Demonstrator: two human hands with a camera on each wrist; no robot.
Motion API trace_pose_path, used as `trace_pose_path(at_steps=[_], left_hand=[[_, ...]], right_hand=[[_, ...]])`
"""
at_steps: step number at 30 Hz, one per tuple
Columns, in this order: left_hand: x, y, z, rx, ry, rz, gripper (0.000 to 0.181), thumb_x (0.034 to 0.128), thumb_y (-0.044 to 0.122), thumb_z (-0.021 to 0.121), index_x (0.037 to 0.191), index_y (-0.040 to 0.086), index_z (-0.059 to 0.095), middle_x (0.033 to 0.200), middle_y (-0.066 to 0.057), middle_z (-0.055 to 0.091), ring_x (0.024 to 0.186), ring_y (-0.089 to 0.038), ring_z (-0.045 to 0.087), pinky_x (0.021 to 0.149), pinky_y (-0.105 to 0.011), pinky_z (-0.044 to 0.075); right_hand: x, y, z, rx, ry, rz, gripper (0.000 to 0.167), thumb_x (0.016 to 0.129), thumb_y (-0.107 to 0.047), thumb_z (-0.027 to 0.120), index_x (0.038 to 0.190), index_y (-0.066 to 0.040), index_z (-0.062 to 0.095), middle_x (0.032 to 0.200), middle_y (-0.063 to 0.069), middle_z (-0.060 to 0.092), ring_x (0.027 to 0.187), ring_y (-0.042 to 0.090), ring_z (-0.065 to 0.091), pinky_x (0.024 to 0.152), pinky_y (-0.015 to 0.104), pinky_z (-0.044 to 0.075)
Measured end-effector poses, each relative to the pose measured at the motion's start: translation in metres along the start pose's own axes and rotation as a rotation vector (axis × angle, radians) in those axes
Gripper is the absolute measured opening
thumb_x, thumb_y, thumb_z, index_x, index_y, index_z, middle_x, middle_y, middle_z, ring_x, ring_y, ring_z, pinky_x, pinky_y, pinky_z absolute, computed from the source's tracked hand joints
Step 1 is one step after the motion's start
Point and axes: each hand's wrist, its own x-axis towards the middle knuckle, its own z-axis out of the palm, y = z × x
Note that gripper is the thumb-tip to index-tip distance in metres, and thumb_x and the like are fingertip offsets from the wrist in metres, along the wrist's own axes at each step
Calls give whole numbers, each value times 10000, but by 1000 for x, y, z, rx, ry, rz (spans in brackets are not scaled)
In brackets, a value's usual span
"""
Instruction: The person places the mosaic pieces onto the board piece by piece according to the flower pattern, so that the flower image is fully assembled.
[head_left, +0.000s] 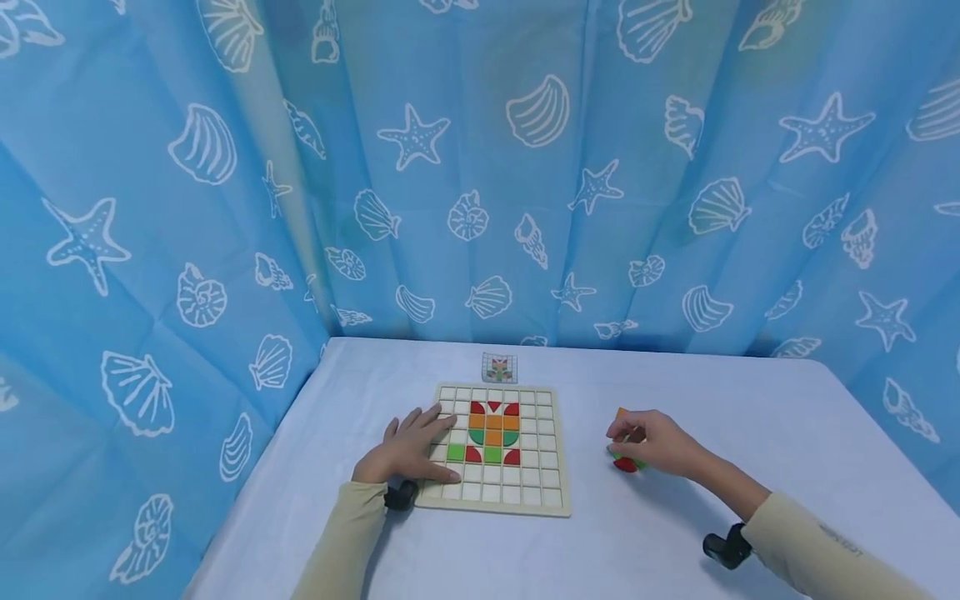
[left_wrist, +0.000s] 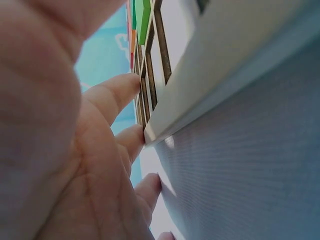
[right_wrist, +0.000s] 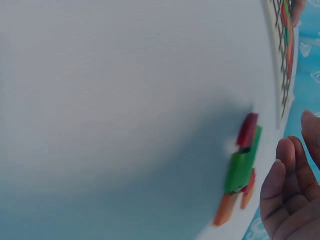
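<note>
A pale wooden grid board (head_left: 510, 493) lies on the table, with red, orange and green tiles forming a pattern; an orange tile (head_left: 493, 422) sits near its middle. My left hand (head_left: 405, 450) rests over the board's left edge, fingers spread. In the left wrist view its fingertips (left_wrist: 131, 85) touch the rim and grid. To the right of the board, my right hand (head_left: 656, 443) hovers by a small pile of loose tiles, among them a red one (head_left: 625, 465). The right wrist view shows its fingers loosely bent above a green tile (right_wrist: 240, 170), apart from it, with nothing visible between them.
A small printed picture card (head_left: 499, 367) of a tile pattern lies behind the board. White cloth (head_left: 315, 433) covers the table. A blue curtain (head_left: 480, 167) with shell prints hangs along the back and sides. Each wrist wears a black camera (head_left: 726, 547).
</note>
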Motion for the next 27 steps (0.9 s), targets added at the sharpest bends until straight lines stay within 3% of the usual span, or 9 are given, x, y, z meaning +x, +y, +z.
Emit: trace_pose_path(at_steps=[5,12,19,27], left_hand=[[-2,2,0,5,-2,-1,995,700,578,823,1530,254,381,1646,-74,230,1513,-391,138,1193,-670,70],[-4,4,-2,-4,-6,2,998,706,565,827,1534,244,373,1650,-77,217,1515,-391,132,1192,-673,60],[-1,2,0,13,0,8,987,716,570,816,1536,251,368,1651,-76,213,1516,-395,124,1197,-664,59],[0,2,0,27,8,7,991,709,585,815,1535,269,367,1651,-65,216,1518,-388,127,1195,-665,67]], right_hand=[[-13,12,2,19,5,46,194,834,-89,778,1016,-105,713,982,27,688,806,158,596,660,227,563],[-17,17,10,-48,22,35,250,795,-133,824,1016,-123,708,969,7,667,823,161,550,642,205,527],[-7,15,17,-137,77,59,302,776,-120,838,1050,-117,708,1015,30,636,912,165,578,749,313,596],[9,8,19,-175,52,95,293,797,-89,808,1071,-90,705,975,26,662,899,170,575,801,349,589]])
